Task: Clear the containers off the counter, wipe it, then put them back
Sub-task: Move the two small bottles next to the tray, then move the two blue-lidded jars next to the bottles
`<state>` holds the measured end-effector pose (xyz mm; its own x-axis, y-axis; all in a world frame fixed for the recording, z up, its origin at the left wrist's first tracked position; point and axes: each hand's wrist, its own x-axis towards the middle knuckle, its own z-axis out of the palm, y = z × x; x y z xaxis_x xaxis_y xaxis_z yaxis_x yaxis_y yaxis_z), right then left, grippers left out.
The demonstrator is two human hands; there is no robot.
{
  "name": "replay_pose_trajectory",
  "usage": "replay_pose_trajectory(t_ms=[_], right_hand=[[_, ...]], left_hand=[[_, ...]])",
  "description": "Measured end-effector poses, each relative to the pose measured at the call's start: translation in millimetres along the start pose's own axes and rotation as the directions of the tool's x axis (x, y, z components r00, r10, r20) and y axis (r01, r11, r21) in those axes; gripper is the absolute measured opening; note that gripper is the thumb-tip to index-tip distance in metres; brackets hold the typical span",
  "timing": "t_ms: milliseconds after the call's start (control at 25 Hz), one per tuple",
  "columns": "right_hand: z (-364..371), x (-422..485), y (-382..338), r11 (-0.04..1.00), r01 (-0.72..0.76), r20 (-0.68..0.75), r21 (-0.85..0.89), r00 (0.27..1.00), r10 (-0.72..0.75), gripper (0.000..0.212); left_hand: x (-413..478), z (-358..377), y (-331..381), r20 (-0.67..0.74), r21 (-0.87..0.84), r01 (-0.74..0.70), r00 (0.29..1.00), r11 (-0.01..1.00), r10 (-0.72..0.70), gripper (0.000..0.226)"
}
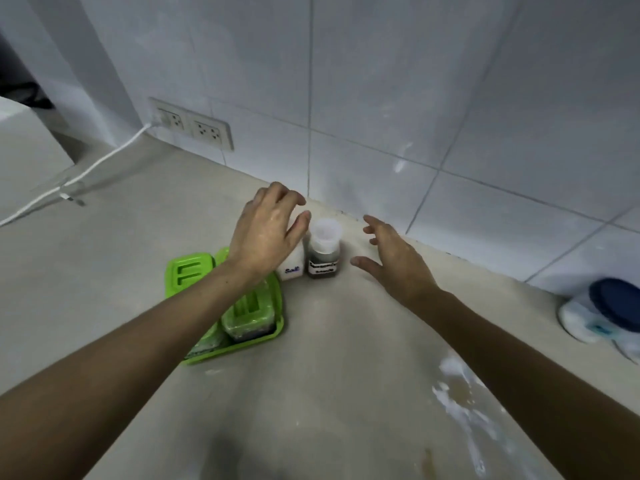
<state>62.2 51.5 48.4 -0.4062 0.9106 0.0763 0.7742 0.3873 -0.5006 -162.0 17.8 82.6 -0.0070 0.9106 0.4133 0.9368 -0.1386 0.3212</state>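
Observation:
Two small jars stand side by side on the beige counter point(332, 341) near the tiled wall. The white one labelled "Salt" point(292, 266) is mostly hidden under my left hand point(268, 230), whose spread fingers curl over its top; contact is unclear. The other jar point(323, 252) holds dark powder and has a clear cap and a label. My right hand point(391, 261) hovers open just right of it, apart from it. A green tray point(249, 344) with green-lidded containers point(247, 315) lies under my left forearm.
A blue-lidded white tub point(602, 311) sits at the right edge by the wall. White powder smears point(460, 386) mark the counter front right. A white cable point(86, 171) runs from wall sockets point(194, 128) across the left of the counter.

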Motion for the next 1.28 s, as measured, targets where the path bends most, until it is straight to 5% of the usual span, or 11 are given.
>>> replay_pose_trajectory(t_ms=[80, 240, 480, 760, 1000, 1160, 1280], right_hand=[[-21.1, -37.1, 37.0, 0.998, -0.041, -0.01, -0.055, 0.999, 0.04, 0.068], [-80.9, -126.5, 132.0, 0.962, -0.177, -0.109, -0.209, 0.981, 0.157, 0.06], [-173.3, -201.8, 254.6, 0.818, -0.416, -0.266, -0.398, 0.905, 0.331, 0.059], [-205.0, -192.2, 316.9, 0.806, -0.484, -0.114, -0.342, 0.872, 0.475, 0.06], [-213.5, -186.3, 322.3, 0.73, -0.513, -0.204, -0.451, 0.856, 0.476, 0.066], [-206.3, -186.9, 301.7, 0.804, -0.448, -0.222, -0.39, 0.893, 0.39, 0.068], [-183.6, -187.4, 265.7, 0.889, -0.383, -0.216, -0.251, 0.917, 0.335, 0.064]], left_hand=[[3.5, 9.3, 31.2, -0.027, -0.085, -0.099, 0.995, 0.991, 0.097, 0.021], [-8.2, 62.5, 125.6, 0.132, -0.237, -0.235, 0.954, 0.943, 0.271, 0.017], [2.3, 150.5, 276.4, 0.384, -0.389, -0.143, 0.873, 0.91, 0.301, 0.033], [27.6, 212.8, 407.2, 0.597, -0.387, -0.03, 0.754, 0.922, 0.275, 0.081], [26.0, 235.9, 427.2, 0.526, -0.319, -0.075, 0.815, 0.945, 0.243, 0.067], [15.0, 212.1, 392.7, 0.464, -0.374, -0.047, 0.855, 0.926, 0.23, 0.071], [-12.8, 164.3, 325.4, 0.386, -0.378, 0.062, 0.918, 0.924, 0.096, 0.07]])
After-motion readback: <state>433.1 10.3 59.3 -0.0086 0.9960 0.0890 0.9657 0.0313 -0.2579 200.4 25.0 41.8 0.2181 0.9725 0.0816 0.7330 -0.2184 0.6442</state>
